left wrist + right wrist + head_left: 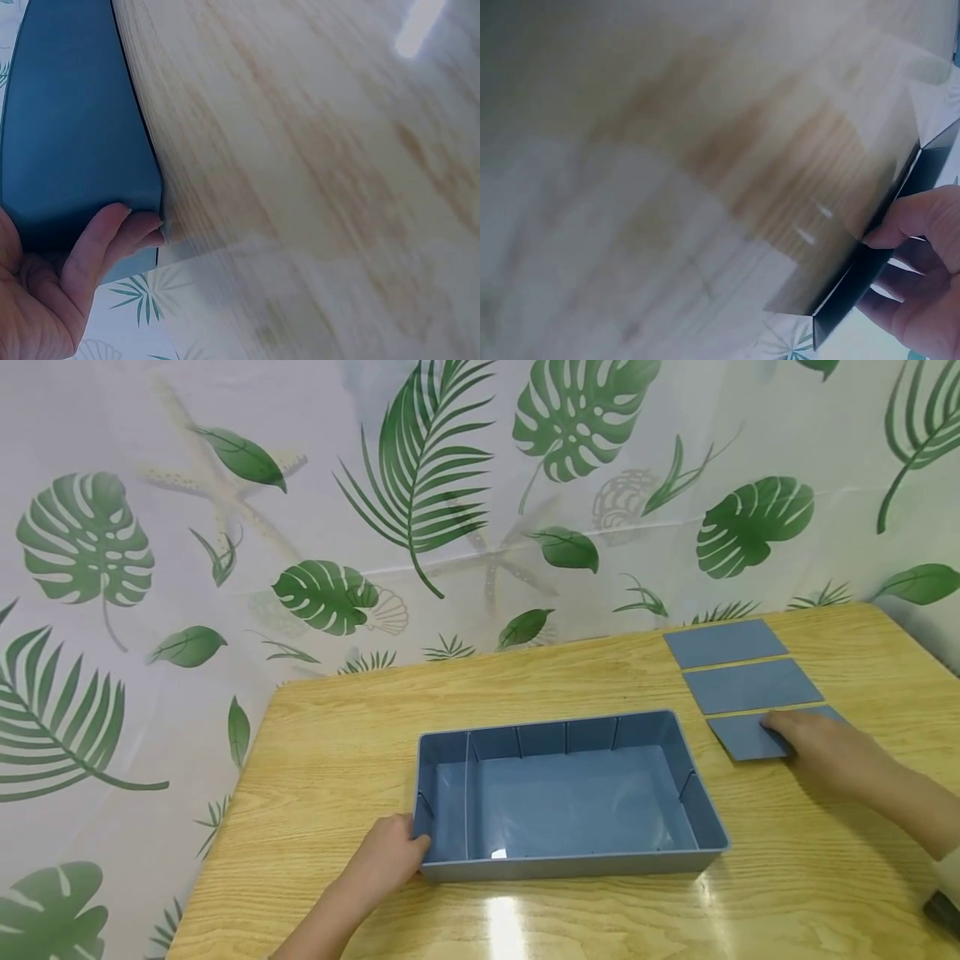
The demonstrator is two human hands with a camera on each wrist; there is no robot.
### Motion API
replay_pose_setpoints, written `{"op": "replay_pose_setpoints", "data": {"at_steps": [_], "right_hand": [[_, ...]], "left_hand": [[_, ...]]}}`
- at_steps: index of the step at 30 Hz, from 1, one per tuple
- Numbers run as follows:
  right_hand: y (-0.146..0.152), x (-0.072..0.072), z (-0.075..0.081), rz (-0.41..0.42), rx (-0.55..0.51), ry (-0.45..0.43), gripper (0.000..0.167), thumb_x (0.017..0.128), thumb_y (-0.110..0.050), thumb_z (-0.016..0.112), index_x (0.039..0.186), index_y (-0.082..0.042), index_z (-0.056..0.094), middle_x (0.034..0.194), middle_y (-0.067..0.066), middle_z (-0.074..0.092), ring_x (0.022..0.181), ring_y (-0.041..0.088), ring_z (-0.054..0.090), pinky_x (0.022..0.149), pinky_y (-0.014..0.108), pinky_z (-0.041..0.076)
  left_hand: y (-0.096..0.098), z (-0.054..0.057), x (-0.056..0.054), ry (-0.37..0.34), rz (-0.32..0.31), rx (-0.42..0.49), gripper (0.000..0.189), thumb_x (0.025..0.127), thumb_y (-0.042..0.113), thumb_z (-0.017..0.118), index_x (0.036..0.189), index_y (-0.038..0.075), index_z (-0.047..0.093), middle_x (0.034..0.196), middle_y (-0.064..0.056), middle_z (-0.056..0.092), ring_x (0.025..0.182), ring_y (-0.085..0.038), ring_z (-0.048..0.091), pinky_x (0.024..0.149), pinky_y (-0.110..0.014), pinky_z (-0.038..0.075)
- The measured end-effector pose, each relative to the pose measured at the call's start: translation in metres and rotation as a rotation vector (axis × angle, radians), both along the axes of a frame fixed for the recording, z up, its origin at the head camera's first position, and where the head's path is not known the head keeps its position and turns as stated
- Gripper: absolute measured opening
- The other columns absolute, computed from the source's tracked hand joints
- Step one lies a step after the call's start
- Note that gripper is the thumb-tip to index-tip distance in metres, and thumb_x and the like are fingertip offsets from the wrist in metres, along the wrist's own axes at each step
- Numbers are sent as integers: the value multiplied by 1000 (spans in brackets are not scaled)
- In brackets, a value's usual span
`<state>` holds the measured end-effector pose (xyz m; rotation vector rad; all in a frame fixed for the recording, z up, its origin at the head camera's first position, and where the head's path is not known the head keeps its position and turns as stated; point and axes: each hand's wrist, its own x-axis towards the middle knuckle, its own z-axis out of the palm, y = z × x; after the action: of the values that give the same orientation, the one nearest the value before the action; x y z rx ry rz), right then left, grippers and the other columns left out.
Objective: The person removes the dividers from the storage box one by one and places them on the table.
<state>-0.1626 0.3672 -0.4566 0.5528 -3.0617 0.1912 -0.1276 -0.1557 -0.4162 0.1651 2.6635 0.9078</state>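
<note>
A blue-grey plastic box [570, 867] stands on the table, its inside split by one thin upright divider [469, 810] near the left end. My left hand [388, 853] grips the box's left front corner, thumb over the rim. In the left wrist view, the fingers [97, 244] curl against the box's outer wall. To the right of the box, my right hand [821, 750] pinches the nearest of three flat blue-grey divider panels [742, 737]. The right wrist view has the thumb at the edge of this panel [855, 277], fingers behind it.
Two more panels, a middle one [753, 685] and a far one [724, 644], lie in a row behind the held one. Slots line the box's inner walls. A leaf-print cloth [480, 485] hangs behind the wood-grain table [337, 735]. A dark object [941, 912] shows at the right edge.
</note>
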Motion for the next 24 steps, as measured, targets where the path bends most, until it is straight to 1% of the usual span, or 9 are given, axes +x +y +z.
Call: {"op": "replay_pose_setpoints", "data": {"at_steps": [3, 9, 13, 15, 19, 22, 24], "right_hand": [[2, 0, -2, 19, 6, -25, 42, 78, 12, 58, 119, 16, 50, 118, 38, 52, 106, 54, 51, 87, 59, 44], [8, -3, -6, 98, 6, -71, 45, 73, 22, 58, 117, 21, 49, 120, 43, 46, 107, 58, 47, 86, 59, 44], [11, -3, -6, 73, -4, -149, 44, 78, 23, 51, 122, 21, 46, 125, 44, 40, 112, 59, 41, 90, 62, 40], [13, -3, -7, 59, -22, -167, 42, 81, 22, 48, 123, 21, 45, 127, 44, 38, 113, 60, 39, 91, 63, 38], [14, -2, -7, 45, -43, -182, 40, 84, 19, 45, 123, 22, 45, 128, 44, 38, 114, 59, 39, 92, 64, 36], [13, -2, -6, 38, -34, -189, 41, 83, 19, 46, 124, 22, 45, 128, 44, 37, 114, 59, 38, 93, 64, 36], [12, -3, -4, 38, -35, -175, 40, 83, 18, 48, 123, 21, 46, 127, 44, 39, 113, 59, 41, 91, 63, 38]], "left_hand": [[0, 0, 0, 22, -14, -10, 15, 81, 8, 49, 67, 6, 50, 58, -5, 53, 47, -13, 54, 45, -26, 43], [0, 2, -1, 44, -23, -25, 15, 80, 8, 50, 65, 7, 49, 57, -4, 51, 48, -14, 51, 46, -26, 41], [1, 2, -1, 46, -28, -39, 17, 80, 8, 50, 63, 9, 47, 55, -3, 49, 47, -13, 47, 45, -26, 38], [1, 2, -2, 48, -29, -46, 19, 80, 9, 49, 62, 9, 46, 54, -2, 47, 47, -13, 44, 45, -26, 37], [1, 2, -2, 54, -31, -53, 19, 80, 8, 49, 61, 10, 45, 53, -1, 46, 46, -13, 42, 45, -26, 35], [0, 1, -2, 57, -34, -48, 19, 80, 8, 49, 61, 9, 46, 54, -2, 47, 46, -13, 42, 44, -26, 35], [0, 1, -2, 48, -33, -45, 19, 81, 8, 49, 61, 9, 46, 54, -2, 47, 46, -13, 42, 44, -26, 35]]}}
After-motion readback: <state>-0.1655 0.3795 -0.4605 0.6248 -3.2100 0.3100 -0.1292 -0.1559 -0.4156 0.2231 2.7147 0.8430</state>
